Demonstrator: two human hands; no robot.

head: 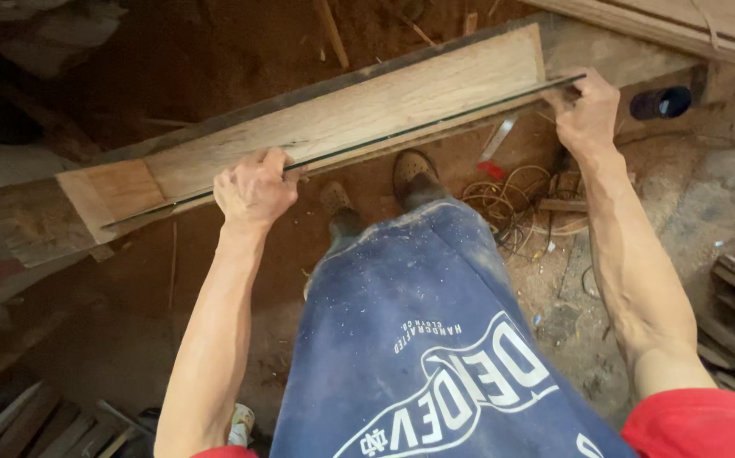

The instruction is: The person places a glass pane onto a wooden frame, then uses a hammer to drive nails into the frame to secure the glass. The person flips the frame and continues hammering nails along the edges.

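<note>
Our left hand is clenched around the middle of a long thin metal strip, and our right hand pinches its far right end, holding it flat along the near edge of a wooden plank. The plank slants across the dirt floor just beyond our shoes, and gripping at two points seems to keep the flexible strip straight against it.

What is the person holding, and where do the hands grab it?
A long thin metal strip, laid along a wooden plank. The left hand pinches it near its middle; the right hand grips its far end.
</note>
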